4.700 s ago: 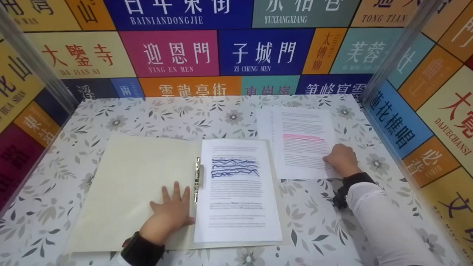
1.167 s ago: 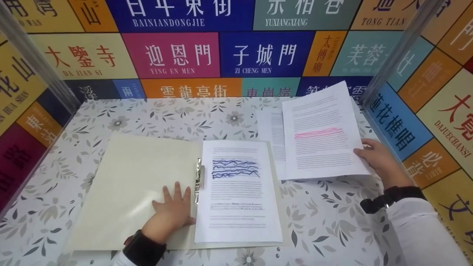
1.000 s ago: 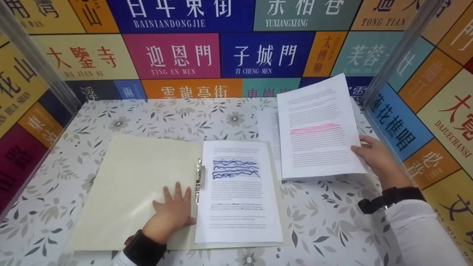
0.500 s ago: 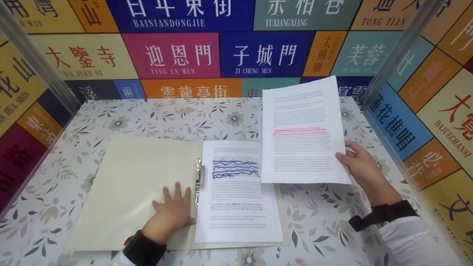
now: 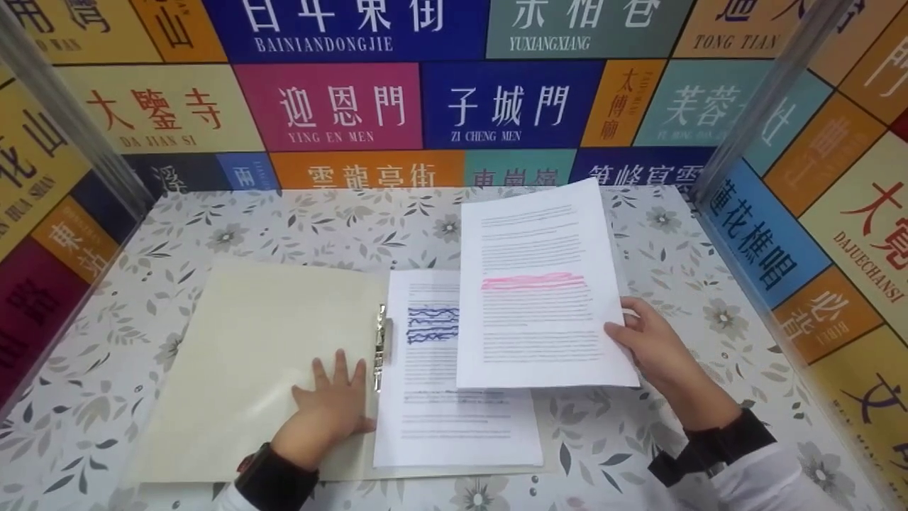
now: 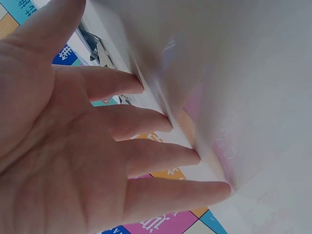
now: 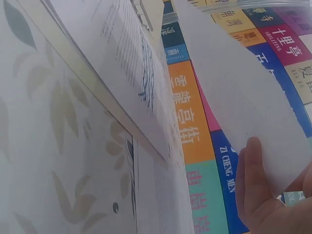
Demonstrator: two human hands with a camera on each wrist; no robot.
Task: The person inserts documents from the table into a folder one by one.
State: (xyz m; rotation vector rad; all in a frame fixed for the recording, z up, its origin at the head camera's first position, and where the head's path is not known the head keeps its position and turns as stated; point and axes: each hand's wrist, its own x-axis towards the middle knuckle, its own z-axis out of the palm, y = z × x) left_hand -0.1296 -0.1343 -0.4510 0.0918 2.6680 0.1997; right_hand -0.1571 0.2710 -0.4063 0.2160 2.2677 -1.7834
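Note:
My right hand [image 5: 656, 344] pinches the right edge of a printed paper [image 5: 539, 333] with pink highlighted lines, thumb in front and fingers behind. Whether it is one sheet or several I cannot tell. Raised and tilted, it covers part of a paper stack [image 5: 454, 426] scribbled with blue lines. That stack lies on the right side of a spread cream file folder [image 5: 262, 326], beside a metal clip [image 5: 381, 348] at the spine. My left hand [image 5: 330, 404] rests with spread fingers on the folder's left cover; in the left wrist view its fingertips [image 6: 222, 190] touch the cover.
Another printed paper [image 7: 158, 195] lies on the flower-patterned table [image 5: 312, 220] beyond the folder, hidden in the head view behind the raised one. Panels with large lettering [image 5: 511, 106] enclose the table at the back and sides.
My right hand has taken the pink-marked paper off the table, lifted it, then carried it left and lowered it in front of the blue-scribbled stack. My left hand has stayed on the folder.

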